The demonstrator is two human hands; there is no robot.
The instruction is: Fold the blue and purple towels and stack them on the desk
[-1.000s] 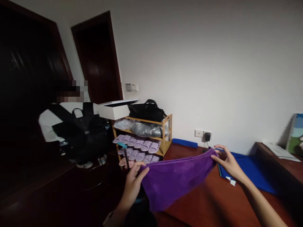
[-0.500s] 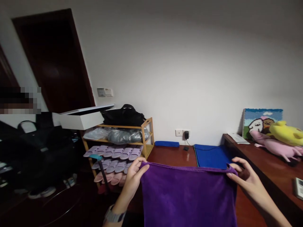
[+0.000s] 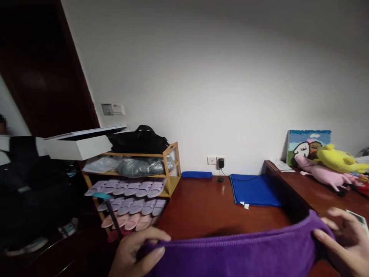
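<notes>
A purple towel (image 3: 230, 254) with a stitched edge stretches between my two hands, low in the view; its lower part runs out of frame. My left hand (image 3: 138, 250) pinches the top left corner between thumb and fingers. At the other end, my right hand (image 3: 343, 238) grips the top right corner, where the fabric bunches a little. Beyond the towel, a flat blue cloth (image 3: 256, 188) with small white tags lies on the red-brown wooden table (image 3: 198, 207). Against the wall is a rolled blue cloth (image 3: 196, 174).
A wooden rack (image 3: 173, 165) to the left bears several slippers (image 3: 132, 187), plastic-wrapped items and a black bag (image 3: 138, 140). A charger (image 3: 221, 163) is plugged in at the wall. Plush toys (image 3: 323, 173) and a picture (image 3: 308, 146) occupy the right surface. A person in dark clothing (image 3: 25, 192) is far left.
Both hands and the towel have come lower and closer to me, with the hands wider apart in view. The view has shifted slightly right. Both hands keep hold of the towel.
</notes>
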